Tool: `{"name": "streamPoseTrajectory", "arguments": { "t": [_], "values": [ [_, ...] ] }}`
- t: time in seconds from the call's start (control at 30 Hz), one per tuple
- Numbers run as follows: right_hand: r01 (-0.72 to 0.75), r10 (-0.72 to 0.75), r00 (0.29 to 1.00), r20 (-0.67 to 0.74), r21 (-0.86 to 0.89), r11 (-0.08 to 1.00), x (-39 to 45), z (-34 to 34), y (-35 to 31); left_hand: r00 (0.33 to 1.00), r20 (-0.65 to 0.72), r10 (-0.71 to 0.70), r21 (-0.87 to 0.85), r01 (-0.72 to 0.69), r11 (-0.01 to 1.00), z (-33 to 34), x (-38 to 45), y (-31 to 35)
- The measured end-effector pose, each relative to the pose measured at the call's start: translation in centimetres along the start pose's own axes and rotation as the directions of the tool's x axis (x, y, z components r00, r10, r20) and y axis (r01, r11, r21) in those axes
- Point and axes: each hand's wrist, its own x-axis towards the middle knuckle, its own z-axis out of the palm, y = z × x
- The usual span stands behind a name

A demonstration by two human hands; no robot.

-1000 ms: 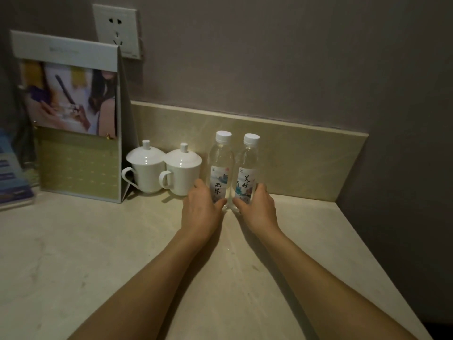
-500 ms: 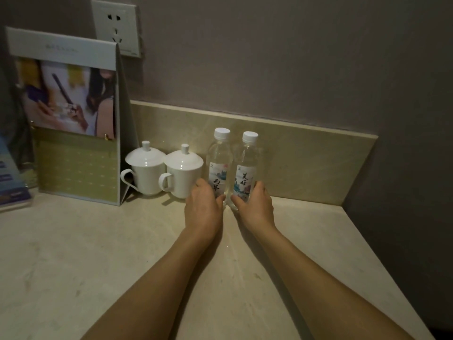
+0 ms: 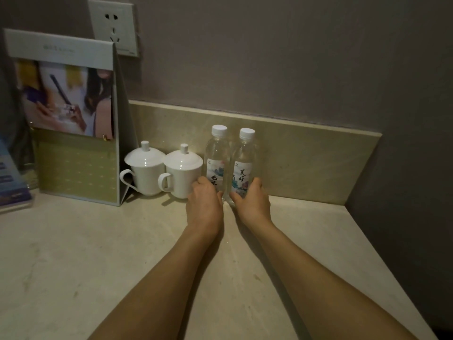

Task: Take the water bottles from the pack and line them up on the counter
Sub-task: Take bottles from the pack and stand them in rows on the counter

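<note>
Two clear water bottles with white caps and printed labels stand upright side by side against the beige backsplash. My left hand wraps the base of the left bottle. My right hand wraps the base of the right bottle. Both bottles rest on the marble counter and nearly touch each other. No pack is in view.
Two white lidded cups stand just left of the bottles, the nearer one close to my left hand. A standing printed card holder and blue leaflets are further left. A wall socket is above. The counter ends at a dark wall on the right.
Both hands stay on the bottle bases and the bottles have hardly moved. The view has shifted slightly.
</note>
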Motion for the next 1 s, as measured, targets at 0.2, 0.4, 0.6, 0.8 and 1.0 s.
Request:
{"name": "streamPoseTrajectory", "arguments": {
  "t": [0.2,0.4,0.6,0.8,1.0],
  "values": [
    [-0.007,0.007,1.000,0.003,-0.007,1.000,0.3,0.2,-0.2,1.000,-0.014,-0.006,0.010,0.006,1.000,0.3,0.3,-0.1],
    [0.002,-0.002,1.000,-0.001,-0.003,1.000,0.5,0.4,-0.3,0.999,-0.034,-0.001,0.006,0.001,1.000,0.7,0.5,-0.2],
    [0.017,-0.017,1.000,-0.008,0.008,1.000,0.6,0.4,-0.1,0.997,-0.045,-0.059,-0.073,0.055,0.996,1.0,0.6,0.0],
    [0.009,-0.009,1.000,0.000,0.023,1.000,0.5,0.2,-0.2,0.992,-0.086,-0.090,-0.134,0.078,0.988,1.1,0.4,0.0],
    [0.003,-0.003,1.000,0.008,0.029,1.000,0.4,0.2,-0.3,0.993,-0.101,-0.067,-0.127,0.054,0.990,1.1,0.5,-0.3]
  ]
}}
